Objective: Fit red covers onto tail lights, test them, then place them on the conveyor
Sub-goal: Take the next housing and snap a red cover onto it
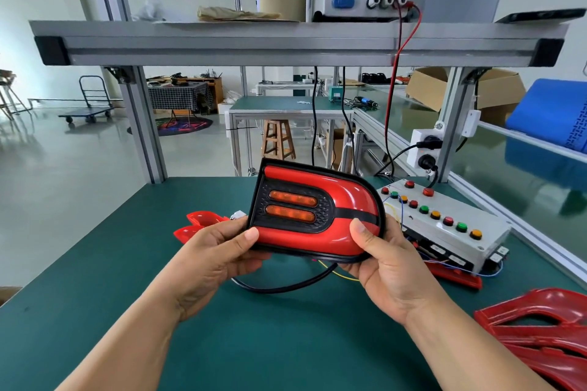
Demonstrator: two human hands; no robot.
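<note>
Our left hand (219,251) and our right hand (390,260) grip the red and black tail light (317,209) by its two lower corners. Our thumbs (359,228) press on the front and the other fingers go behind it, mostly hidden. We hold it up above the dark green table top (254,343), tipped toward us. Its shiny red cover (355,197) is already on, and two orange strips (292,198) show in the black part. A black cable (286,287) hangs from under it in a loop. Just right of our right hand sits the grey box with coloured buttons (444,225), and a flat red part (454,278) lies half hidden under it. Small red plastic pieces (197,225) peek out behind our left hand. A pile of red covers (540,336) is cut off at the bottom right corner. The table near us is open. Past a silver rail (540,241) on the right runs the shiny green belt (514,168).
</note>
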